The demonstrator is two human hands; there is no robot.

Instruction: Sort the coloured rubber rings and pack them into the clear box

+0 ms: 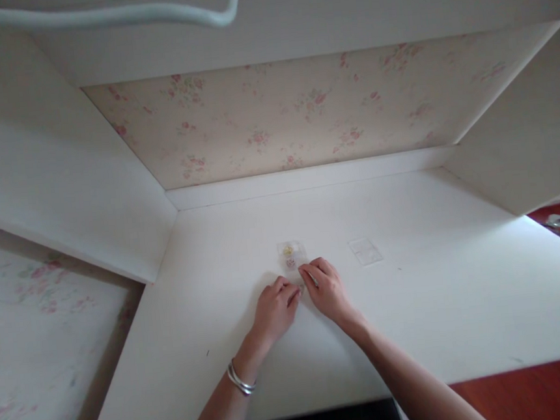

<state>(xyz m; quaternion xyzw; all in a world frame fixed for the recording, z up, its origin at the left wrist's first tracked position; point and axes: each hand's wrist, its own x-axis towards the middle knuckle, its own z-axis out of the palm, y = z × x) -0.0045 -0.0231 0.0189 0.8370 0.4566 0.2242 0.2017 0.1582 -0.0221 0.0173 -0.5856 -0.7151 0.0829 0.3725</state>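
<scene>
White desk (415, 303) is bare and slick, so the small clear packet (292, 256) at mid-desk may skid or spill its tiny pieces if tugged unevenly. Left hand (275, 310) and right hand (327, 291) meet at its near edge, fingertips pinching something too small to identify. Second clear packet (365, 251) lies apart; its contents can't be made out.

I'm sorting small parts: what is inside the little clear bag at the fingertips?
Inside the clear bag two small round pieces show, one yellowish, one pinkish. Its near end is covered by the left hand and right hand.
</scene>
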